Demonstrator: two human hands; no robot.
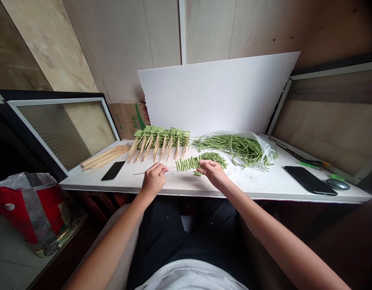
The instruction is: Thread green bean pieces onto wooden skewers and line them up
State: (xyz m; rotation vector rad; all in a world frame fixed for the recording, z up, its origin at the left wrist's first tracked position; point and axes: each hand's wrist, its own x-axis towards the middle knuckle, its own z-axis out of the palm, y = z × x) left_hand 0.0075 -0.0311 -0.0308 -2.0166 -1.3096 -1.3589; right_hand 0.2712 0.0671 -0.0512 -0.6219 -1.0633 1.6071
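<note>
My left hand (154,178) is closed on a thin wooden skewer (171,167), whose bare end sticks out to the left. A row of short green bean pieces (187,164) is threaded crosswise on the skewer, to the right of that hand. At the right end of the row, my right hand (212,172) pinches the last bean pieces. Just behind it lies a pile of cut bean pieces (214,158) on the white table (186,186). A few loose pieces lie below the row.
Stacked bean skewers (163,137) stand at the back left, with bare skewers (105,157) and a phone (113,170) nearby. Long beans (238,147) lie in a plastic bag behind the pile. Another phone (309,180) and a round dark object (338,184) are at right.
</note>
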